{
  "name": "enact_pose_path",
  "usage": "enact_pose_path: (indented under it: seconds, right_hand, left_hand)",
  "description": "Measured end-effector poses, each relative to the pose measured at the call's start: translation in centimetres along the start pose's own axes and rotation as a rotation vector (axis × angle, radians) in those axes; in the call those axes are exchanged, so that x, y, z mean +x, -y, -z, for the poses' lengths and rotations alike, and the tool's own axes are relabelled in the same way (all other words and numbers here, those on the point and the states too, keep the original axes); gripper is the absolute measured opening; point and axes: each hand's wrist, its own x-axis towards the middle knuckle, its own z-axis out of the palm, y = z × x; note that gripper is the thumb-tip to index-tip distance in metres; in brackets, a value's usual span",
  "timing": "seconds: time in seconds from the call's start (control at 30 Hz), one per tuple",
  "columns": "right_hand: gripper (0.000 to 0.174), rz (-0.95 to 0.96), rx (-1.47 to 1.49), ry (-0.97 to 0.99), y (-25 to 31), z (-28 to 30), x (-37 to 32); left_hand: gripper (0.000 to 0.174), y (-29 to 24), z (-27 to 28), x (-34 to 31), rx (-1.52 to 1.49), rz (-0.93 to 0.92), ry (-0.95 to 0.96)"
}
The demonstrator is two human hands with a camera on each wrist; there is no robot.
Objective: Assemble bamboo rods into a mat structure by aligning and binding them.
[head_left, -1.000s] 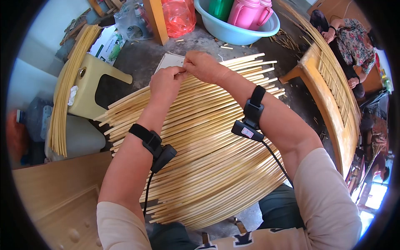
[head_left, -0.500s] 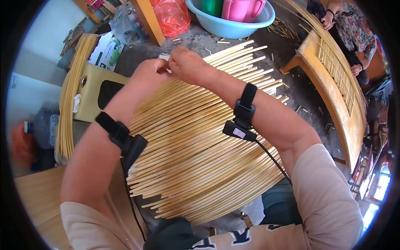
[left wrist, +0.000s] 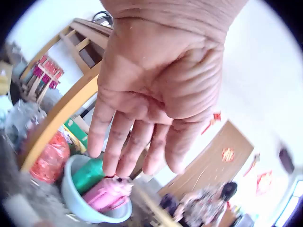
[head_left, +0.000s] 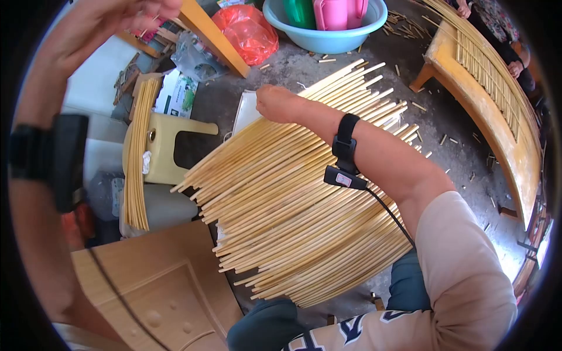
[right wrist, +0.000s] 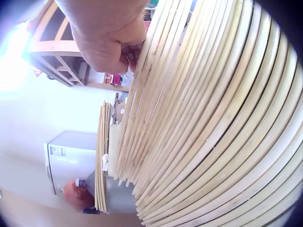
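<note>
A broad row of thin, pale yellow sticks, perhaps bamboo or cane, lies side by side in front of me. At its far edge my right hand has its fingers curled in, thumb against fingers, right at the outermost stick. What lies inside the fingertips is hidden. My left hand is raised at the upper left, well away from the sticks. Its palm shows in the left wrist view with the fingers extended and nothing in them.
A beige stool carries a bundle of long sticks at left. Behind are a red plastic bag and a blue basin with pink and green containers. At right, another person sits by a yellow wooden frame. Short offcuts litter the floor.
My left hand has come away from the right hand and swung up to the upper left, opening out. The right hand stays at the far edge of the sticks.
</note>
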Motion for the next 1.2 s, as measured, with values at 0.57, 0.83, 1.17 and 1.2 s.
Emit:
enact_pose_path:
  seconds: [0.57, 0.83, 1.17, 1.2]
  right_hand:
    - [0.030, -0.087, -0.031, 0.075, 2.2, 2.0, -0.9]
    - [0.020, -0.045, 0.248, -0.004, -0.3, 1.9, -1.0]
    - [0.024, -0.091, 0.050, 0.252, 0.9, 2.2, -0.1]
    - [0.023, -0.114, 0.036, 0.248, 0.8, 2.2, 0.3]
  left_hand:
    - [0.020, 13.2, -26.9, 4.6, -0.564, 0.371, -0.503]
    - [0.015, 14.0, -28.1, 4.6, -0.576, 0.376, -0.607]
    - [0.011, 15.4, -28.9, 5.1, -0.311, 0.167, -0.720]
    - [0.010, 15.4, -28.6, 5.2, -0.287, 0.157, -0.731]
